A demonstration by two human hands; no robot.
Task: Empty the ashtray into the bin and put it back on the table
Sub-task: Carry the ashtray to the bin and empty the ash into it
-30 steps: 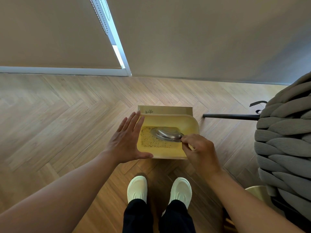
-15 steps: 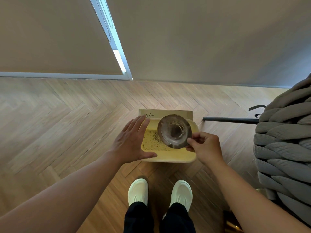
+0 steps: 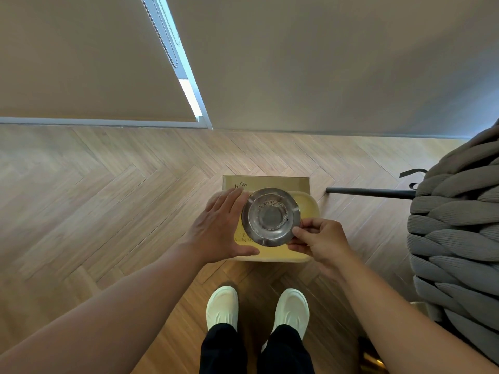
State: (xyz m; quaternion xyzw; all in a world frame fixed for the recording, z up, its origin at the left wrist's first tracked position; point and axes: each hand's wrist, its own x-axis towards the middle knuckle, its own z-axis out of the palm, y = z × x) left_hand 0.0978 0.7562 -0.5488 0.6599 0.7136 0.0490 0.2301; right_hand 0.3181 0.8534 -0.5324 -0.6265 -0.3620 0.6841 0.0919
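- Ashtray: round, metal, mouth up, held level over the yellow bin; a ring of ash clings inside.
- Right hand: thumb and fingers pinched on the ashtray's near right rim.
- Left hand: flat, fingers extended and together, resting at the bin's left edge, just beside the ashtray.
- Bin stands on the wooden floor, beyond two white shoes.

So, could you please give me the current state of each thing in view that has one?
ashtray: upright, held over the bin, a ring of ash left inside
bin: open on the floor, ash specks inside
right hand: pinching the ashtray's rim
left hand: open and flat beside the ashtray, over the bin's left edge
roller blinds: drawn down near the floor
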